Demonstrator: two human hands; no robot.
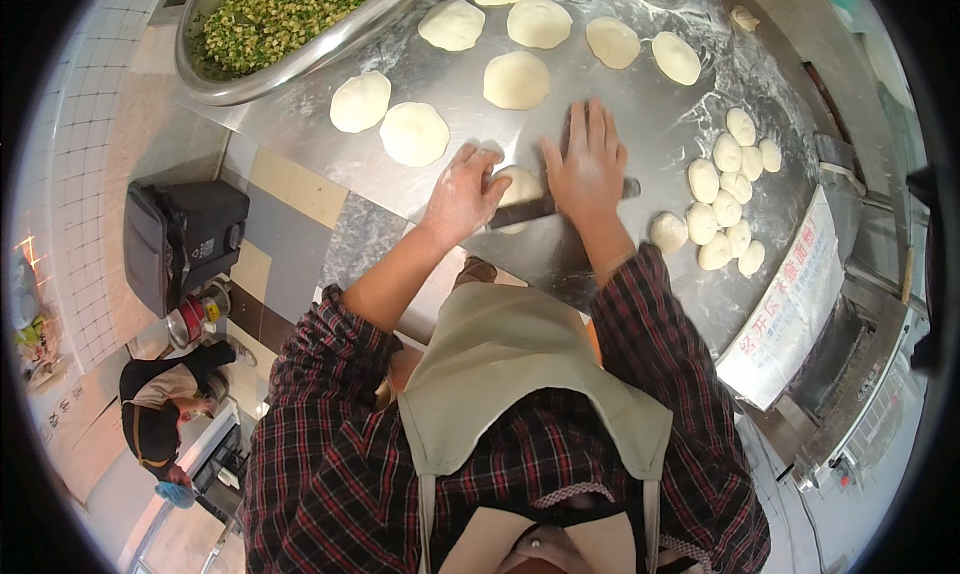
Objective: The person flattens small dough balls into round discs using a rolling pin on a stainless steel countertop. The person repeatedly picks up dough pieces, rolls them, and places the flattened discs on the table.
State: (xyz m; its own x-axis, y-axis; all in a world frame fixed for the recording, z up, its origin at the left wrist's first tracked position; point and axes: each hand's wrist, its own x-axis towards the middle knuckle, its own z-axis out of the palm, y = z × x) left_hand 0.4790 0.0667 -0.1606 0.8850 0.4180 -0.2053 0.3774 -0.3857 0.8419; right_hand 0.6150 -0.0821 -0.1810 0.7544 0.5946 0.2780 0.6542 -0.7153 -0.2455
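Observation:
A small piece of dough lies on the steel worktop before me, partly covered by a dark rolling pin. My right hand rests flat over the pin, palm down with fingers stretched out beyond it. At the dough's left edge is my left hand, its fingers bent and its thumb near or touching the dough; whether it pinches the edge is unclear. The pin's left end reaches close to my left wrist. Several flattened dough rounds lie farther back, one just beyond my left hand.
Several unrolled dough pieces cluster at the right on the floury steel worktop. A metal basin of chopped green filling stands back left. A printed white sack hangs over the right edge. A black bin and another person are left.

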